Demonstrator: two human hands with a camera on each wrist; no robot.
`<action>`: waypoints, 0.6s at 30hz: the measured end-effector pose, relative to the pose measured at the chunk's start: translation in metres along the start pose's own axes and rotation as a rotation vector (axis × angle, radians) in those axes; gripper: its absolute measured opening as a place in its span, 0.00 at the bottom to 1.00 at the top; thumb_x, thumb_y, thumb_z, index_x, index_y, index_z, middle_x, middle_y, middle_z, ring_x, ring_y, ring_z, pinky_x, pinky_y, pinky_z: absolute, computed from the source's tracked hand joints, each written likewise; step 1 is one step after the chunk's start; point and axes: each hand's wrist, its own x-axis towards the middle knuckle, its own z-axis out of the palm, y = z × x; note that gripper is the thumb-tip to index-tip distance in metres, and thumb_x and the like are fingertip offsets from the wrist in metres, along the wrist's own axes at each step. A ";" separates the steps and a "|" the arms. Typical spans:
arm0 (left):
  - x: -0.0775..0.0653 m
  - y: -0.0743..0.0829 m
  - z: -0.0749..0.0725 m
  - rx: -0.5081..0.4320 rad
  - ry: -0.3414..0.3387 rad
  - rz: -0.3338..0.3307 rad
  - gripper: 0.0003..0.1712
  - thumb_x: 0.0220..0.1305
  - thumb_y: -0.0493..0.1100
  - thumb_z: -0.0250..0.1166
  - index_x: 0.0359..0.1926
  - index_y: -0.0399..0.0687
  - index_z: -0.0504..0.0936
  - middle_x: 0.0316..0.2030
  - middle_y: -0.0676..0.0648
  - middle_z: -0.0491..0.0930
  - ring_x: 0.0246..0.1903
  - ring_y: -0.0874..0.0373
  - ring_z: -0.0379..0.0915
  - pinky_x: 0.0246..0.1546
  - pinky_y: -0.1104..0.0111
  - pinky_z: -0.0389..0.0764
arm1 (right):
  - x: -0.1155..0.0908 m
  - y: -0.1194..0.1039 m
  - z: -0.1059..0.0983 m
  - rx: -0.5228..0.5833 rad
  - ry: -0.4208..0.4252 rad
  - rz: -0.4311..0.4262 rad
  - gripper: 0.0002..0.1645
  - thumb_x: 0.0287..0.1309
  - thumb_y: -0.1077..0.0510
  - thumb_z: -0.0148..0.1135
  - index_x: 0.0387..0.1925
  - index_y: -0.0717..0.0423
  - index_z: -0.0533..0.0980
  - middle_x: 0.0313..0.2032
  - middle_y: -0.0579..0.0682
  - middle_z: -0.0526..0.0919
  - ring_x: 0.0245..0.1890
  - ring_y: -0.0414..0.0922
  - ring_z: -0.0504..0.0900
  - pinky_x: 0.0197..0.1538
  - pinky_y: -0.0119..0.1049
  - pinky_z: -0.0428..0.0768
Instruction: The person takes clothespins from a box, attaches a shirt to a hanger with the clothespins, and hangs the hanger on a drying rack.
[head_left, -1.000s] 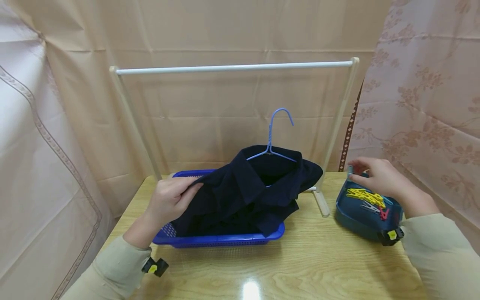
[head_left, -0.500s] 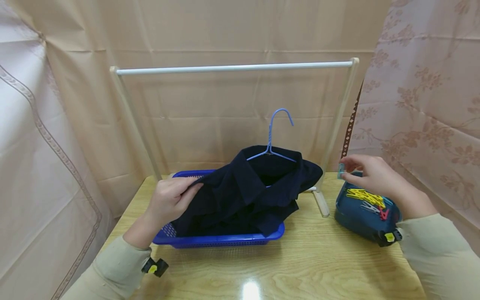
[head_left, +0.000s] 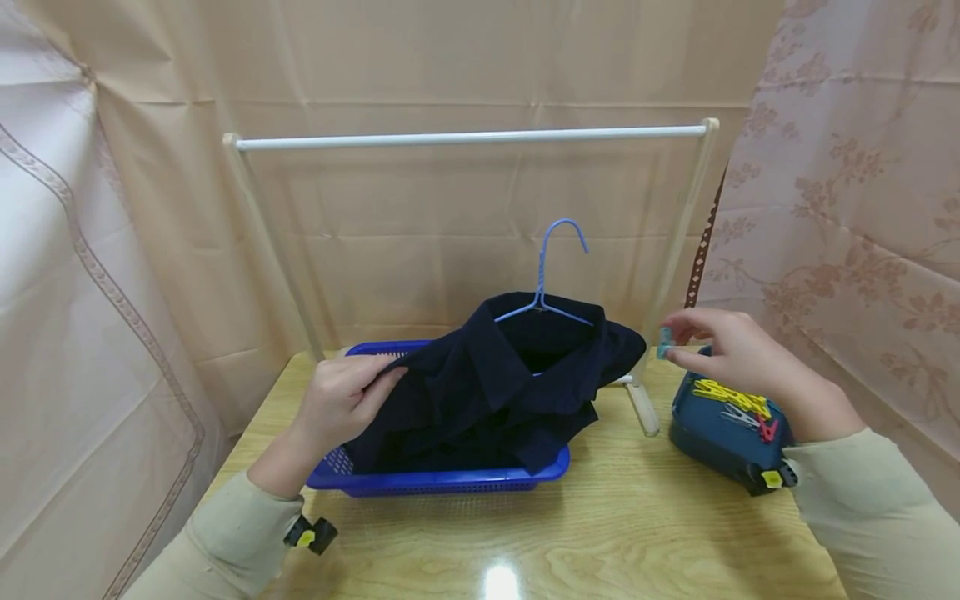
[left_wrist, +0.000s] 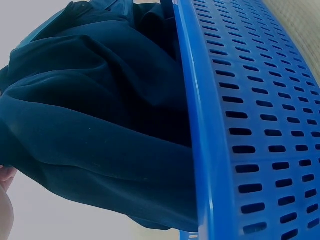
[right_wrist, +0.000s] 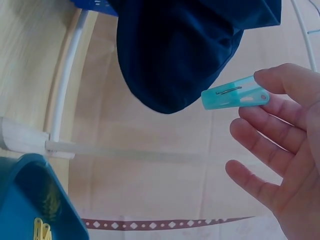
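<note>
Turquoise clothespin (right_wrist: 235, 93), long axis and free end toward the navy shirt (right_wrist: 175, 55).

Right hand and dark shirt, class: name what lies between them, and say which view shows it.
A turquoise clothespin, pinched in the right hand, lies between that hand and the dark shirt; the head view shows it.

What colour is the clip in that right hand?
The clip is turquoise, clearest in the right wrist view.
</note>
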 end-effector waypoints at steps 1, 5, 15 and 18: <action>0.000 0.000 0.000 -0.002 -0.002 -0.003 0.19 0.77 0.46 0.60 0.39 0.33 0.88 0.33 0.40 0.88 0.28 0.49 0.86 0.28 0.55 0.85 | 0.000 -0.001 0.000 -0.007 0.003 -0.007 0.20 0.63 0.59 0.71 0.55 0.59 0.79 0.41 0.48 0.84 0.43 0.49 0.83 0.48 0.59 0.82; 0.001 0.001 -0.001 0.003 -0.007 -0.003 0.19 0.77 0.46 0.60 0.40 0.33 0.88 0.33 0.40 0.88 0.27 0.49 0.86 0.28 0.56 0.86 | 0.002 -0.007 0.000 -0.031 0.019 -0.047 0.21 0.62 0.59 0.72 0.55 0.57 0.79 0.39 0.45 0.84 0.41 0.47 0.83 0.44 0.52 0.84; 0.001 0.001 -0.001 -0.002 -0.008 -0.006 0.19 0.77 0.46 0.60 0.39 0.33 0.88 0.32 0.41 0.88 0.27 0.49 0.86 0.28 0.56 0.86 | 0.007 -0.023 0.001 0.010 0.030 -0.127 0.21 0.61 0.61 0.72 0.55 0.57 0.79 0.41 0.45 0.85 0.39 0.43 0.81 0.29 0.32 0.79; 0.000 0.001 -0.001 -0.005 -0.010 -0.008 0.19 0.77 0.46 0.60 0.39 0.33 0.88 0.33 0.41 0.88 0.27 0.49 0.86 0.28 0.56 0.86 | 0.010 -0.030 0.001 0.016 0.041 -0.158 0.22 0.59 0.62 0.73 0.55 0.57 0.79 0.42 0.46 0.85 0.38 0.42 0.81 0.27 0.32 0.78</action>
